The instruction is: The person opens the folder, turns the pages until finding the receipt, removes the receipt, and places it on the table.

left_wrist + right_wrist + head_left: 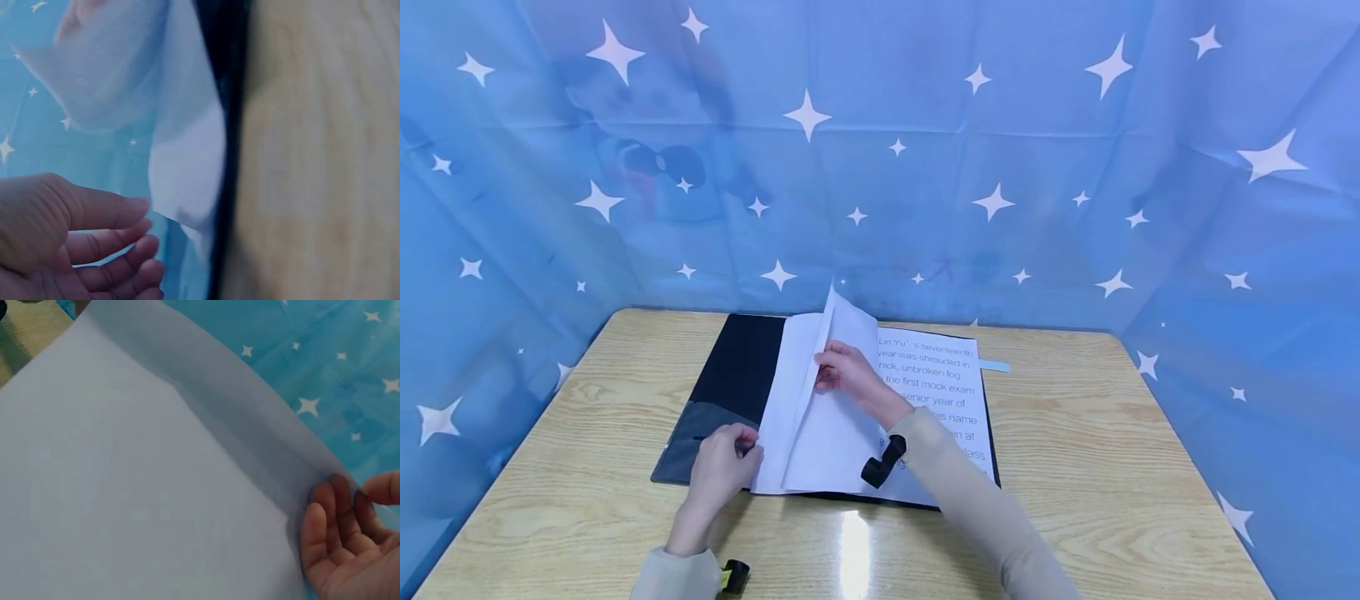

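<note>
A dark folder (737, 358) lies spread on the table with white paper sheets in it; the right-hand sheet (936, 400) bears large printed text. My right hand (853, 379) pinches the edge of a raised white page (820, 400), thumb on one side and fingers on the other. In the right wrist view the page (125, 475) fills much of the picture, its edge running into the fingers (315, 528). My left hand (722, 462) is at the lower left edge of the sheets. In the left wrist view its loosely bent fingers (119, 275) lie beside the paper (187, 156), holding nothing visible.
A light blue tab (995, 366) sticks out at the folder's right side. The wooden table (1090, 467) extends on both sides. Behind it hangs a blue curtain (880, 183) with white stars. Black straps with small devices (880, 467) are on both wrists.
</note>
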### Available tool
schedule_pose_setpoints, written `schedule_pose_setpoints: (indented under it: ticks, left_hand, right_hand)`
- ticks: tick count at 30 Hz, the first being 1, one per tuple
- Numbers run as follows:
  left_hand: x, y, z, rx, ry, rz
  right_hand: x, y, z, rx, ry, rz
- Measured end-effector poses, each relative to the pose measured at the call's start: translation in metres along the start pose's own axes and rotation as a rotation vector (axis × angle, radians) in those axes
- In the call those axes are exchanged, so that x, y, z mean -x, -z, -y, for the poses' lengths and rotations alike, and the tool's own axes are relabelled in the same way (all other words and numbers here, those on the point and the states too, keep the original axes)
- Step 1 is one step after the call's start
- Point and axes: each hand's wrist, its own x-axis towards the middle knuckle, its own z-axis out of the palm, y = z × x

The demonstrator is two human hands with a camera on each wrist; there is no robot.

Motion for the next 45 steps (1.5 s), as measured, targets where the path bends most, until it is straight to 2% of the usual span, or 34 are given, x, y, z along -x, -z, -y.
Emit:
schedule_pose_setpoints:
  ticks: [3, 6, 12, 22, 28, 45]
  left_hand:
    - [-0.001, 0.001, -0.005, 0.051, -0.080, -0.058]
    - [-0.001, 0.002, -0.011, 0.125, -0.148, -0.079]
    - [0.004, 0.005, -0.025, 0.216, -0.196, -0.078]
    - [0.007, 0.000, -0.034, 0.232, -0.201, -0.071]
    - [0.006, -0.004, -0.033, 0.180, -0.219, -0.119]
    - [0.004, -0.008, -0.023, 0.106, -0.196, -0.190]
  right_hand:
    - [-0.002, -0.002, -0.003, -0.003, -0.010, 0.001]
    - [-0.004, -0.004, -0.006, -0.006, -0.015, 0.001]
    - [-0.006, -0.007, -0.009, 0.002, -0.031, -0.011]
    - [-0.006, -0.011, -0.012, 0.009, -0.049, -0.027]
    - [-0.006, -0.011, -0.014, -0.004, -0.048, -0.023]
    - [-0.001, -0.007, -0.015, 0.006, -0.069, -0.079]
